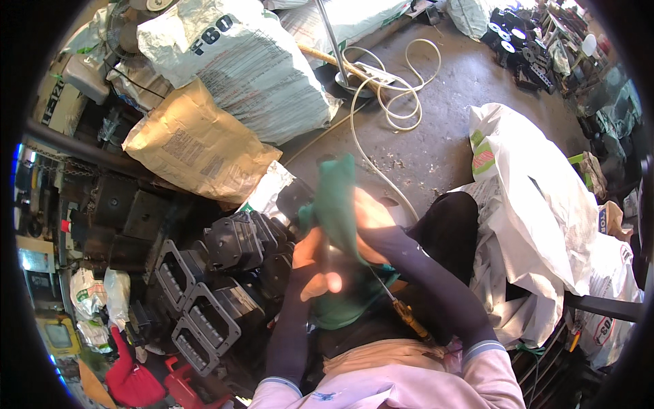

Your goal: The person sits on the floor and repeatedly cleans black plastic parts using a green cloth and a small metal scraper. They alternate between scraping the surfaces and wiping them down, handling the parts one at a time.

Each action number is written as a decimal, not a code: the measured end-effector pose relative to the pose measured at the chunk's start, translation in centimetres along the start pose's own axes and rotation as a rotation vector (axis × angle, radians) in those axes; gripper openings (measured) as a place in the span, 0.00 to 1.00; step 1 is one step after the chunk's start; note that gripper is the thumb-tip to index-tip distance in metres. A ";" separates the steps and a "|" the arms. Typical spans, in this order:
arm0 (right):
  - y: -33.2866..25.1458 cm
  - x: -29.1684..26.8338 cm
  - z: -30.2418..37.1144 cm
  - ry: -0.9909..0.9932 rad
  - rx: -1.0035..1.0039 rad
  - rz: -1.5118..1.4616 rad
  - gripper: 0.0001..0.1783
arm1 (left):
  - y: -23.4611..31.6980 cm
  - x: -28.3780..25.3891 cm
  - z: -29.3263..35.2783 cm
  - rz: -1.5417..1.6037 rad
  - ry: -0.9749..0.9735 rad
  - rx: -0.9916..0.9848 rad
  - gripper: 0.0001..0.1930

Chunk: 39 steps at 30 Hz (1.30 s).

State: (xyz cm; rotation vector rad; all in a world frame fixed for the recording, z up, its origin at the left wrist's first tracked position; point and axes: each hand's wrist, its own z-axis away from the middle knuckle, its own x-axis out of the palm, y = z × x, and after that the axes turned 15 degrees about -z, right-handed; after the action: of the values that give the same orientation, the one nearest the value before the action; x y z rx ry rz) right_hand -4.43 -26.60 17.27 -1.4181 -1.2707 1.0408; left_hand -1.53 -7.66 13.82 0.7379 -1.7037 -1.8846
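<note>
A green cloth is bunched up between my two hands, over my lap. My right hand is closed on its right side. On its lower left, my left hand is curled with the thumb toward me; its fingertips are partly hidden and blurred. Just beyond the cloth is a black part; whether I hold it cannot be told. More green fabric drapes across my lap. A screwdriver with an orange-yellow handle lies at my right thigh, its shaft pointing at the cloth.
Black moulded parts with rectangular frames are piled at my left. Ahead stand a brown paper sack and a big white sack. A pale hose loops over the floor. White sacks crowd my right; black parts lie far right.
</note>
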 end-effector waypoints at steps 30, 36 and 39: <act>-1.8 1.1 1.3 -0.029 -0.156 0.100 0.15 | 1.8 0.3 1.9 0.108 0.143 0.084 0.44; 5.7 0.5 1.2 0.049 0.247 -0.697 0.22 | -1.6 -0.7 1.6 0.096 0.299 0.089 0.63; 7.8 2.1 3.1 0.154 0.347 -0.772 0.24 | -3.5 -1.6 0.5 0.233 0.363 0.267 0.55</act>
State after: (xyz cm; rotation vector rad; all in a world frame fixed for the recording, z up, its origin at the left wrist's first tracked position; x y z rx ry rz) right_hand -5.64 -24.43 8.95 -0.6298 -1.2846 0.5638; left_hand -0.69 -5.83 10.52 0.8779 -1.7322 -1.2916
